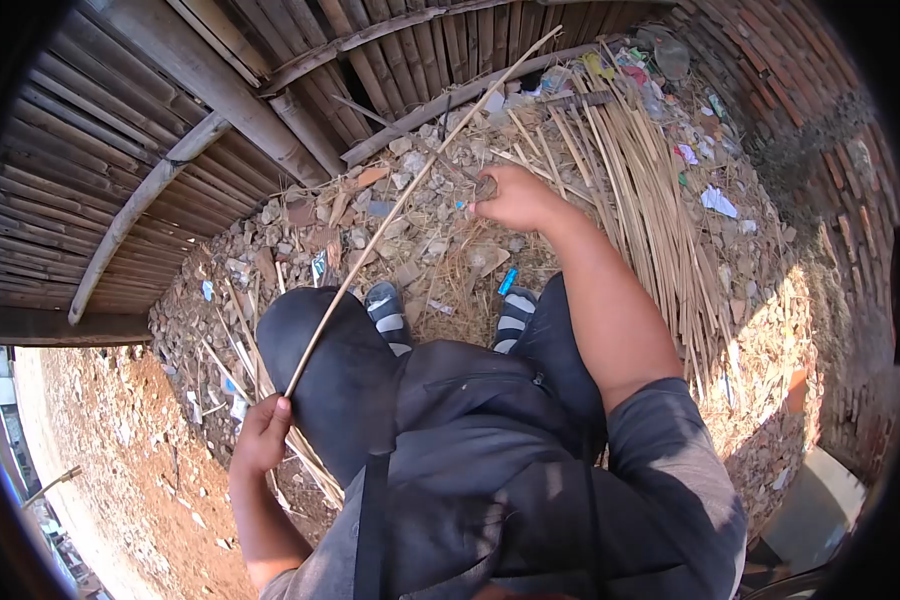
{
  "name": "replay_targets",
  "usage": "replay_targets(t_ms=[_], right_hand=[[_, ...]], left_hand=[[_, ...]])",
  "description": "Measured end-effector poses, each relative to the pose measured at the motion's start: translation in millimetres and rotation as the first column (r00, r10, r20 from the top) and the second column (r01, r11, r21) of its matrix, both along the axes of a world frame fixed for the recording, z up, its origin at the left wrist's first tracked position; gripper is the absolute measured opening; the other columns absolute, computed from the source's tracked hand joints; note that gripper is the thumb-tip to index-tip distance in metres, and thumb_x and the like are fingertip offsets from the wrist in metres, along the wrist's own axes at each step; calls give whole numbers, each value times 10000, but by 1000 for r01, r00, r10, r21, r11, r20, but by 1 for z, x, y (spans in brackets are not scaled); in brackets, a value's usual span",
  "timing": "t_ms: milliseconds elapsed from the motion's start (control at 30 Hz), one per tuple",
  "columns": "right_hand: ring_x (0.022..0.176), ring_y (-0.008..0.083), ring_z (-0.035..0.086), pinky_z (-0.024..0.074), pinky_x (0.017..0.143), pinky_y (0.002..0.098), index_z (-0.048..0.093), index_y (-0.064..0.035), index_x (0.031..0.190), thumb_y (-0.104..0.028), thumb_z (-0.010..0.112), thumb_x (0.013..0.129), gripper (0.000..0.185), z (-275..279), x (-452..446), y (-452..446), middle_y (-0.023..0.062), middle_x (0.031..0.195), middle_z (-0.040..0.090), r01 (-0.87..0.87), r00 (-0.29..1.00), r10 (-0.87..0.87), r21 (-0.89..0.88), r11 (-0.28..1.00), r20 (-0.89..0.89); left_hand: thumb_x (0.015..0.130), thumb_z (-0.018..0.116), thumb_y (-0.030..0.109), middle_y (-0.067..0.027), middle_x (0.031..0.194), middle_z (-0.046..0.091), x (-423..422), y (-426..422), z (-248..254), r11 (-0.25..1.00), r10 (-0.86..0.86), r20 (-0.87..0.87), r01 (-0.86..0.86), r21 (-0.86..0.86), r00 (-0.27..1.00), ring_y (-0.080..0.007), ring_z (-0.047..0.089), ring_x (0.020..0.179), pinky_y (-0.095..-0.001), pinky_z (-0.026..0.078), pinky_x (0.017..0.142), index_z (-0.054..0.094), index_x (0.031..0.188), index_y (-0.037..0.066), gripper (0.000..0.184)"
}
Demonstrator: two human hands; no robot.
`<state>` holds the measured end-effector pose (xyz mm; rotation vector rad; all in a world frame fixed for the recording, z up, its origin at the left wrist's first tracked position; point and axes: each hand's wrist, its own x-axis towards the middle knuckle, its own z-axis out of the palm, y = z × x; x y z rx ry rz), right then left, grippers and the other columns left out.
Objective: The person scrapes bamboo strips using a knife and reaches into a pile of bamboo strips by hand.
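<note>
A long, thin bamboo strip [375, 240] slants from my lap up to the far bamboo wall. My left hand [264, 432], at my left knee, is closed round its near end. My right hand [520, 200] is closed in front of me on the handle of what looks like a knife [457, 166]. Its dark, narrow blade points up and left, close to the strip; whether they touch I cannot tell. Beyond my right forearm lies a pile of split bamboo strips [640, 190]. A few more strips [312, 466] lie beside my left leg.
Rubble and litter cover the ground [410, 270]. A bamboo wall [120, 170] rises at the left and front, a brick wall [820, 110] at the right. A small blue object [508, 280] lies by my right sandal [514, 318]. Bare earth [120, 460] stretches to the left.
</note>
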<state>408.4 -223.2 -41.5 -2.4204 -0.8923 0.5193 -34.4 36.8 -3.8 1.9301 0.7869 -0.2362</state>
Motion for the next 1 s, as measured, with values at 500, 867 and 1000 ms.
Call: replay_targets(t_ms=[500, 867, 1000], right_hand=[[1203, 406, 637, 502, 1035, 444, 626, -49, 1379, -378, 787, 823, 665, -1, 11, -4, 258, 1275, 672, 9, 999, -10, -15, 1000, -34], [1113, 417, 664, 511, 997, 438, 679, -21, 1258, -342, 810, 807, 569, 12, -16, 6, 267, 1145, 705, -106, 994, 105, -37, 994, -30], [1094, 421, 669, 514, 988, 445, 694, -36, 1238, -334, 811, 805, 538, 14, -15, 8, 262, 1123, 713, -139, 989, 138, -16, 990, -53]], left_hand=[[1091, 513, 429, 46, 681, 455, 0, 0, 0, 1000, 12, 13, -11, -18, 1000, -82, 396, 668, -283, 354, 594, 520, 758, 59, 498], [1093, 509, 423, 47, 673, 446, 0, 0, 1, 999, 30, -9, -31, -33, 999, -80, 390, 664, -284, 355, 592, 502, 750, 66, 495], [1096, 473, 469, 67, 684, 434, 0, 1, 0, 1000, -24, 14, 24, -4, 1000, -62, 376, 637, -262, 326, 569, 496, 771, 93, 497]])
